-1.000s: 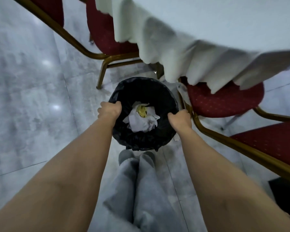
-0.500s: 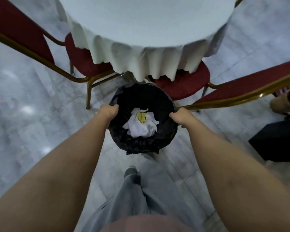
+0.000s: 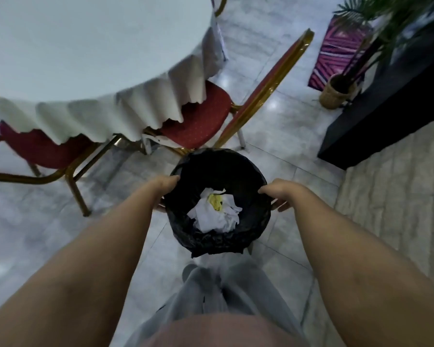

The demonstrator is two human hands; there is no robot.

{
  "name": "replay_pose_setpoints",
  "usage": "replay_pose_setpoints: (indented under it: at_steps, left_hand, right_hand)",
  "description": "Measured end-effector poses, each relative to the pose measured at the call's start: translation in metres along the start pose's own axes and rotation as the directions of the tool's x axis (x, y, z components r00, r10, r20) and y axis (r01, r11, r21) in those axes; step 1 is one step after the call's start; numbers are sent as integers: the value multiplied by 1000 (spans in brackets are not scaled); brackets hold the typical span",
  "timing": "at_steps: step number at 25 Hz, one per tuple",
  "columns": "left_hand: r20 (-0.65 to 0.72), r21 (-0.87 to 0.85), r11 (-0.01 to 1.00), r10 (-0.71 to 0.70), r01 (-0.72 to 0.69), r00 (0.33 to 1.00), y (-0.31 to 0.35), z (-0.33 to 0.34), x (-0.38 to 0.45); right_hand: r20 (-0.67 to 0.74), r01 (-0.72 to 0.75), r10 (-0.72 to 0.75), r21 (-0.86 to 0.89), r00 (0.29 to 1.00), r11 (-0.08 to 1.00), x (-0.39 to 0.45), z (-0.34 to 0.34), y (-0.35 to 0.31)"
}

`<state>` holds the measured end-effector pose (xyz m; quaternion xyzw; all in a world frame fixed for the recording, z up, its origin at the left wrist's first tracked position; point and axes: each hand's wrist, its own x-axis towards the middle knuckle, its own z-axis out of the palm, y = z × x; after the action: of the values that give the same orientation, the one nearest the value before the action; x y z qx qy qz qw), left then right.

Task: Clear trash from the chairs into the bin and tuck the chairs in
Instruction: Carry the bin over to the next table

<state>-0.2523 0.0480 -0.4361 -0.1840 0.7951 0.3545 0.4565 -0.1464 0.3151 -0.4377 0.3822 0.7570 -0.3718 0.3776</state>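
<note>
A round bin [image 3: 246, 236] lined with a black bag hangs in front of me above the floor. My left hand [image 3: 164, 187] grips its left rim and my right hand [image 3: 277, 194] grips its right rim. Crumpled white paper with a yellow scrap [image 3: 214, 211] lies inside. Just beyond the bin stands a red chair [image 3: 201, 118] with a gold frame, its seat partly under the white tablecloth [image 3: 90, 61]. A second red chair [image 3: 35, 146] sits at the left, also half under the cloth.
A long black counter [image 3: 386, 96] runs along the right. Beside it stand a wicker pot with a palm [image 3: 337, 92] and a pink patterned box [image 3: 336, 51]. Grey marble floor lies left of the bin; my grey-trousered legs [image 3: 211, 291] are below it.
The view has swung right and pulled back from the table, with the bin carried along in both hands. The counter and plant have come into sight.
</note>
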Motion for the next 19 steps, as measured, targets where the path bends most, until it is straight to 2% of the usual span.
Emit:
replay_pose_setpoints:
  at_steps: [3, 8, 11, 19]
  left_hand:
    - [52, 68, 997, 31, -35, 998, 43, 42, 4]
    - [121, 77, 993, 76, -85, 990, 131, 133, 8]
    - [168, 44, 991, 115, -124, 979, 184, 182, 15]
    - [143, -31, 984, 176, -173, 974, 304, 281, 47]
  right_hand:
    - [-53, -52, 58, 114, 997, 992, 5, -29, 40]
    - [-140, -95, 152, 351, 978, 932, 21, -100, 104]
    - [-190, -80, 170, 407, 967, 910, 31, -154, 132]
    - [-246, -54, 196, 485, 949, 873, 70, -271, 178]
